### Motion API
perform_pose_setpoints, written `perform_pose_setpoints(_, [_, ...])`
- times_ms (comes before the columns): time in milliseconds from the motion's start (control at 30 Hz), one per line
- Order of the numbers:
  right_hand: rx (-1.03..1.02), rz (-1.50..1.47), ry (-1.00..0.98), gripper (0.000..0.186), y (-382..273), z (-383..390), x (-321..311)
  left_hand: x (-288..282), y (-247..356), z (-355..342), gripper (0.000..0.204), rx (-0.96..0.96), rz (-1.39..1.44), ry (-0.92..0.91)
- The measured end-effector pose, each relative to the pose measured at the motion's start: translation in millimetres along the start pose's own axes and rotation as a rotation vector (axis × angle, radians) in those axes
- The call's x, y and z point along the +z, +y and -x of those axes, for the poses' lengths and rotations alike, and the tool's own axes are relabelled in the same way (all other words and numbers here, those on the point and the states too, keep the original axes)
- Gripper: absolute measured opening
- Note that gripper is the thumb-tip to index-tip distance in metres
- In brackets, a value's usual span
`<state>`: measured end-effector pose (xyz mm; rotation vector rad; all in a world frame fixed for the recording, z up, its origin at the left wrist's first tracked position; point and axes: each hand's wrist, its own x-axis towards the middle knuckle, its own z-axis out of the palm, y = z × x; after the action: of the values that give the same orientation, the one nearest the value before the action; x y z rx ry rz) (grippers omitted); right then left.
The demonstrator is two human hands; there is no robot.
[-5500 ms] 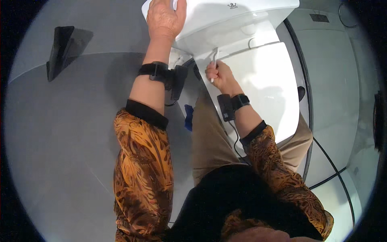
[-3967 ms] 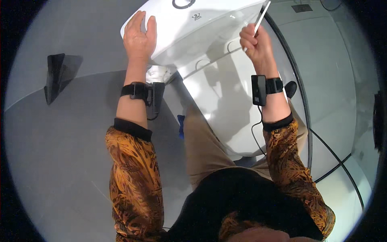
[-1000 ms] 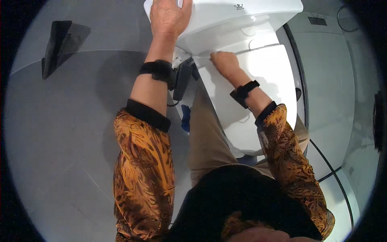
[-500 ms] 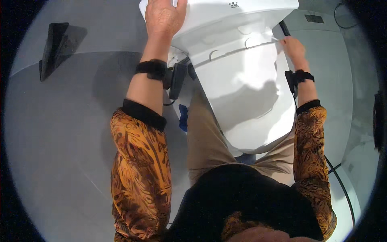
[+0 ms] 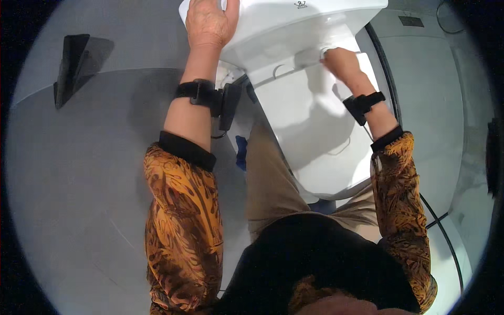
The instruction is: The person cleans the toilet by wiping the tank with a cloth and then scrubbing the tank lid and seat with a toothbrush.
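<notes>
A white toilet lies in front of me between my legs, its lid (image 5: 286,118) down. My left hand (image 5: 211,25) rests on the left end of the cistern (image 5: 299,29), thumb apart; its fingertips run past the upper picture edge. At the back of the lid, by the right-hand hinge, my right hand (image 5: 345,69) has its fingers pinched together. Something whitish shows at those fingertips, but I cannot make out what it is. A round hinge cap (image 5: 283,70) stands to the left of that hand. Both wrists wear black straps with small devices.
A black angular object (image 5: 72,71) stands on the grey floor at far left. Black tubing (image 5: 387,73) runs along the toilet's right side, near a floor drain (image 5: 411,21). Black cables (image 5: 443,239) lie at lower right. A blue item (image 5: 241,152) shows beside my left leg.
My right hand has moved left from the lid's right rear corner to the right-hand hinge. My left hand remains on the cistern.
</notes>
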<state>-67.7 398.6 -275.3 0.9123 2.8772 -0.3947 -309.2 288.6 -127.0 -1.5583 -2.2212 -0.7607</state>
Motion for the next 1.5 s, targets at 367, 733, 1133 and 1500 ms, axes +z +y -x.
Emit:
perform_pose_setpoints(367, [-0.084,-0.045,-0.048,0.027,-26,-4,-8,-6,7,-5,0.036,-0.034,0.006,-0.015])
perform_pose_setpoints(733, [-0.408,0.142,0.098,0.025,-35,-25,-15,-39,15,-1,0.036,-0.036,0.015,-0.007])
perform_pose_setpoints(1133, [-0.013,0.15,-0.015,0.031,89,-8,-26,-2,-3,14,0.037,-0.047,0.001,-0.05])
perform_pose_setpoints(1500, [0.456,0.037,-0.005,0.041,188,56,40,6,-8,17,0.037,-0.095,-0.01,-0.065])
